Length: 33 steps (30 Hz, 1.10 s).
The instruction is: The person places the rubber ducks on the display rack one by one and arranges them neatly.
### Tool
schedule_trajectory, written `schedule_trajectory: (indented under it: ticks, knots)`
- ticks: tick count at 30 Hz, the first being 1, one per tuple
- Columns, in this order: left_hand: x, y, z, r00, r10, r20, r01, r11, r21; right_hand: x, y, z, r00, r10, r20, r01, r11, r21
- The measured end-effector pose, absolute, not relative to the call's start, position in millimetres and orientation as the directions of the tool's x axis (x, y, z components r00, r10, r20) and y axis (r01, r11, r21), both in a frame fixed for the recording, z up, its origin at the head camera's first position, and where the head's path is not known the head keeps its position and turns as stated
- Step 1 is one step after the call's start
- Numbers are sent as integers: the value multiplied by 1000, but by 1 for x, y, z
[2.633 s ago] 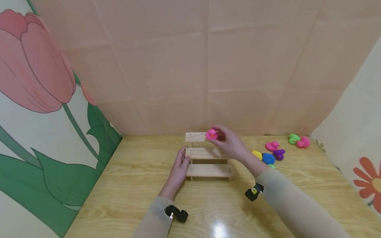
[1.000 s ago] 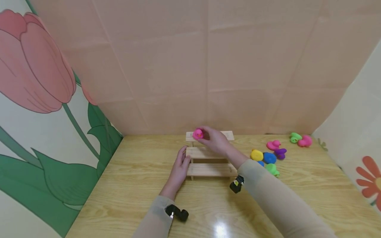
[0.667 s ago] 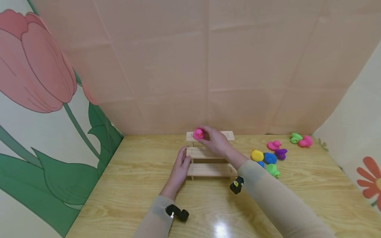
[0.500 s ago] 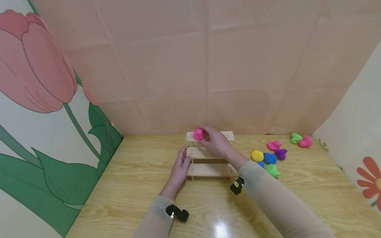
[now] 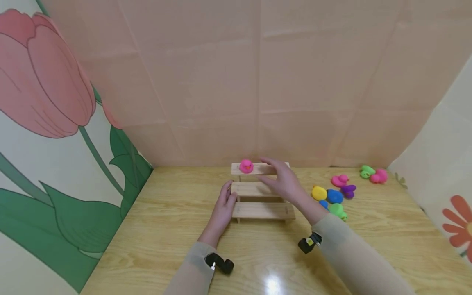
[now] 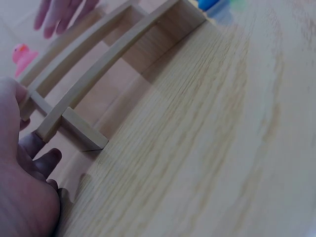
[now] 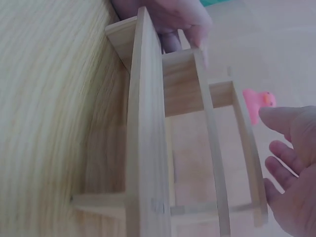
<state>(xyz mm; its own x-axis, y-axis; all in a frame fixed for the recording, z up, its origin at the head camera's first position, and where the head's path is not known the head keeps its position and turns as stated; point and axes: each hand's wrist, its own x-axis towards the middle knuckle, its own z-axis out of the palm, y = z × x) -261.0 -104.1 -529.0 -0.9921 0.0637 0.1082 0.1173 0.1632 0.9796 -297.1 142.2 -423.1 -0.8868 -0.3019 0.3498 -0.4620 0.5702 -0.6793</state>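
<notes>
A pink rubber duck (image 5: 246, 166) sits on the left part of the top tier of a three-tier wooden stand (image 5: 263, 210). My right hand (image 5: 284, 180) is just to the right of the duck, thumb and fingers spread apart with nothing between them. The left wrist view shows the duck (image 6: 23, 58) upright beyond the tiers, apart from the right hand (image 6: 64, 15). At the stand's left end, my left hand (image 5: 223, 205) holds its side, with the thumb near the middle tier and the fingers (image 6: 48, 162) curled by the lower edge.
Right of the stand lie several rubber ducks: a yellow one (image 5: 318, 193), a blue one (image 5: 334, 196), a green one (image 5: 337, 211), a purple one (image 5: 348, 191) and a pink one (image 5: 340, 180). Another green duck (image 5: 366, 171) and pink duck (image 5: 379, 176) lie farther right, near the wall.
My right hand carried the pink duck left to the top tier's left part, then let it go and drew back right. The left hand stayed at the stand's left end.
</notes>
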Motion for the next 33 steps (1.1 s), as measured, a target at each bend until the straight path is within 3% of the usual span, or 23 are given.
schedule_trajectory:
  ticks: [20,33]
  knots:
    - [-261,-105,-530,-988,69,137,147,174,974,-254,203,-429,-914,-209,348,-396,650,-648]
    - [-261,-105,-530,-989,75,129,140,172,975,-232,241,-448,-889,-144,435,-418,644,-641]
